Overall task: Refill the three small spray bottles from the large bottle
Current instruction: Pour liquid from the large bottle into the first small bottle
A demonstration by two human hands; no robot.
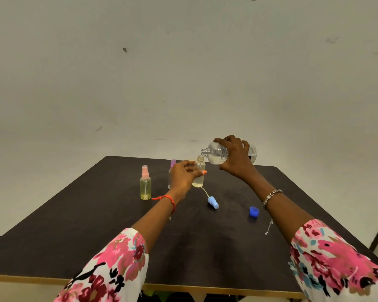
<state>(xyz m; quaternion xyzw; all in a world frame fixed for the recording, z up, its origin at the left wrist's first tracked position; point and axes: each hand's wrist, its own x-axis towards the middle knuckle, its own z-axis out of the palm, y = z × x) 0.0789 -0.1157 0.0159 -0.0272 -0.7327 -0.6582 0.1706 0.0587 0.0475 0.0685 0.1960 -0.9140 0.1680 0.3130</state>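
My right hand [236,158] grips the large clear bottle [216,152], tipped on its side with its open neck over the mouth of a small open bottle [199,179]. My left hand [183,175] holds that small bottle upright above the table; pale yellow liquid sits in its lower part. Its light blue spray head [213,202] with a dip tube lies on the table in front. A pink-capped spray bottle [145,184] stands at the left, filled with yellowish liquid. A purple-capped spray bottle [172,164] stands behind my left hand, mostly hidden.
The dark blue cap [254,211] of the large bottle lies on the dark table [74,225] at the right. A thin chain [269,227] hangs from my right wrist near it. A plain wall stands behind the table's far edge.
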